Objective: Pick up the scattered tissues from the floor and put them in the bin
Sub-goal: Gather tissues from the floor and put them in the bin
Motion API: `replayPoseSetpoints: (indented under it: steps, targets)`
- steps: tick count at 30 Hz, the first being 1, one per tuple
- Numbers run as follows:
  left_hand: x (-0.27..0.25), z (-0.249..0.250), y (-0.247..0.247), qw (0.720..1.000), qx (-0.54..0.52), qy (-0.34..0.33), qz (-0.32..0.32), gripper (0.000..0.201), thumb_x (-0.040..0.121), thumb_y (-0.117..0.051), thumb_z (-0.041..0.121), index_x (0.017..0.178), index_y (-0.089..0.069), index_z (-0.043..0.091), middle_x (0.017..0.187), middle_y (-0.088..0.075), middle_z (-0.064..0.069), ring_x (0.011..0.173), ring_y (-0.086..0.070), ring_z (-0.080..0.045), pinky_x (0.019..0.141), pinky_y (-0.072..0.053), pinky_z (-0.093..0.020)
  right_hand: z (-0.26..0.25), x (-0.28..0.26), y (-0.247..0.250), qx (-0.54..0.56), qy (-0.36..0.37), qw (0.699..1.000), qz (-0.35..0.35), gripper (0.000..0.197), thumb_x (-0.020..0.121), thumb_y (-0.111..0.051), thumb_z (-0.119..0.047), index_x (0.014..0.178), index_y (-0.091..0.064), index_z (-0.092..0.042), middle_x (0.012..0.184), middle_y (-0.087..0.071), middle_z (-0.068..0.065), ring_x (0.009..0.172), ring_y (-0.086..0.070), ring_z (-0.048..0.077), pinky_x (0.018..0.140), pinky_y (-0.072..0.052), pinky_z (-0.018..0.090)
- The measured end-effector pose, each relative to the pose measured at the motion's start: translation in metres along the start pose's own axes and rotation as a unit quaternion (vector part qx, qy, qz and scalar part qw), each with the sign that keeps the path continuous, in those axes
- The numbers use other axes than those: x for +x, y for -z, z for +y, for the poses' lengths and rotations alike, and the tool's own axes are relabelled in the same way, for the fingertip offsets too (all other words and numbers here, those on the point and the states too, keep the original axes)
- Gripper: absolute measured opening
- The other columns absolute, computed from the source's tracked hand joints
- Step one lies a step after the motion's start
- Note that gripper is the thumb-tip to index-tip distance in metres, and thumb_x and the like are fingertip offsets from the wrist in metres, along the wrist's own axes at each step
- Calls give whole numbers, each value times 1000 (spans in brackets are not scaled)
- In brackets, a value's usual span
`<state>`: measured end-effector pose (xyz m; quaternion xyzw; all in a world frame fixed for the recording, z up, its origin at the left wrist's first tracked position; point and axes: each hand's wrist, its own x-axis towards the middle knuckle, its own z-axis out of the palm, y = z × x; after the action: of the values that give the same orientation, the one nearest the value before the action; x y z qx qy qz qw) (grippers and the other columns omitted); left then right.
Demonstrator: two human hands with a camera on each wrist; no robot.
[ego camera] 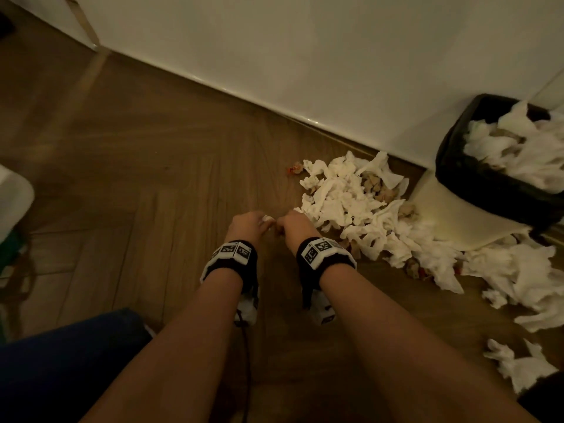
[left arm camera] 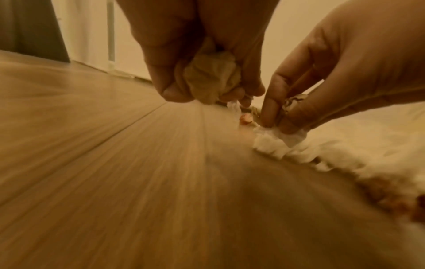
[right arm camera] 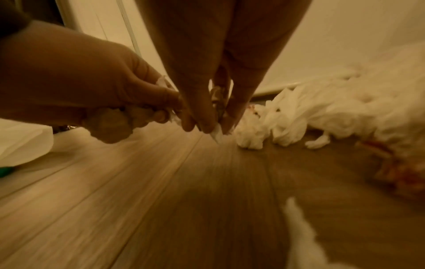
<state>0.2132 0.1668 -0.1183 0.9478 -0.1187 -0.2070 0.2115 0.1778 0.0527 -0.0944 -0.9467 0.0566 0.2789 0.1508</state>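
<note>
tissues (ego camera: 345,199) heaped on floor beside bin (ego camera: 476,178) | left hand (ego camera: 248,222) clutching crumpled wad (left arm camera: 209,80) | right hand (ego camera: 297,224) pinching tissue corner (right arm camera: 217,135)

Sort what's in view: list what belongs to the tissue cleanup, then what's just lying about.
Job:
pile of tissues on the floor
crumpled tissue in the left hand
tissue the right hand pinches
bin

Lying about:
white and green object

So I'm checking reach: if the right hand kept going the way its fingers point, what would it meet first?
Probably the wooden floor: the right hand points down, already pinching a white tissue just above it.
</note>
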Motion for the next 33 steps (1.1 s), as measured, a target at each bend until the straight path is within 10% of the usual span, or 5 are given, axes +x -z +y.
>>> replayPoseSetpoints:
  steps: [7,14,17,27,33]
  targets:
    - [-34,92,30,996,-7,-80,32,39,97,-43,37,96,-58,2,99,-63,-18,94,-59,-31,76,-42,-34,42,-77,36,200,-26,955,219,16,82,-54,-4,89,-57,-18,98,-49,12,82,-50,25,71,-39,31]
    - [-77,223,61,975,-75,-192,82,50,95,-40,48,88,-60,3,81,-60,-14,91,-59,-34,72,-40,-34,113,-173,112,159,-67,917,360,25,90,-52,-5,102,-72,-14,111,-48,11,97,-55,27,79,-35,18]
    - [-96,276,68,963,-85,-240,83,45,87,-57,47,101,-57,4,98,-63,-17,101,-57,-34,78,-41,-34,149,-219,135,142,-102,895,410,23,89,-54,-6,100,-73,-14,116,-51,13,105,-54,28,82,-34,17]
    - [-103,379,55,947,153,-282,-15,51,90,-54,24,131,-32,5,134,-35,-19,123,-37,-36,105,-34,-43,221,-282,134,204,-194,838,468,24,80,-63,0,99,-73,-11,108,-59,12,100,-57,24,74,-23,1]
    - [-80,389,21,952,21,-303,-47,35,92,-48,20,125,-39,10,133,-35,-20,116,-46,-38,92,-47,-42,236,-261,133,239,-196,810,499,23,83,-60,3,98,-72,-9,111,-49,14,99,-54,23,78,-25,0]
